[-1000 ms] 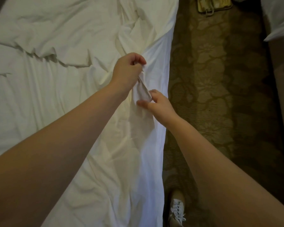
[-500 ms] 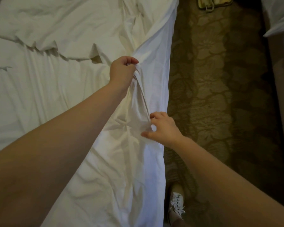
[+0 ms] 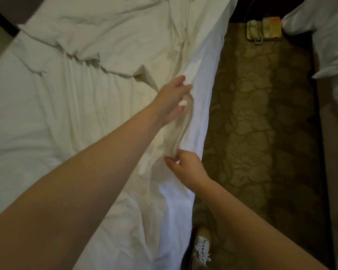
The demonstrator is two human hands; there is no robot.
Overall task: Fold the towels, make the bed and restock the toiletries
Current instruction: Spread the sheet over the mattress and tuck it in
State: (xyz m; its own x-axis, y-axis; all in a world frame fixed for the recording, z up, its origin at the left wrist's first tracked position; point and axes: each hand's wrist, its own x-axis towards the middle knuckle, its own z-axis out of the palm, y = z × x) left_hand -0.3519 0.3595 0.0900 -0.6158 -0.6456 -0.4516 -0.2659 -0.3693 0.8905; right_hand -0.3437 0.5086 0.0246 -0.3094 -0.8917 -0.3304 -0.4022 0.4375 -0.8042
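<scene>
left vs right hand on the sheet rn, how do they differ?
Pose: the left hand has fingers mostly straight and spread, slightly blurred. The right hand has fingers curled.
Grip: the right hand pinches a raised fold of the sheet. The left hand only touches that fold, with no firm grip visible.
Position: the left hand reaches farther away, the right hand sits nearer the person.
Shared: both are on the same ridge of sheet.

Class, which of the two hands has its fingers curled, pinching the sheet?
The right hand, the lower one in the picture: it pinches a raised fold of the sheet, while the left hand has its fingers stretched out.
</scene>
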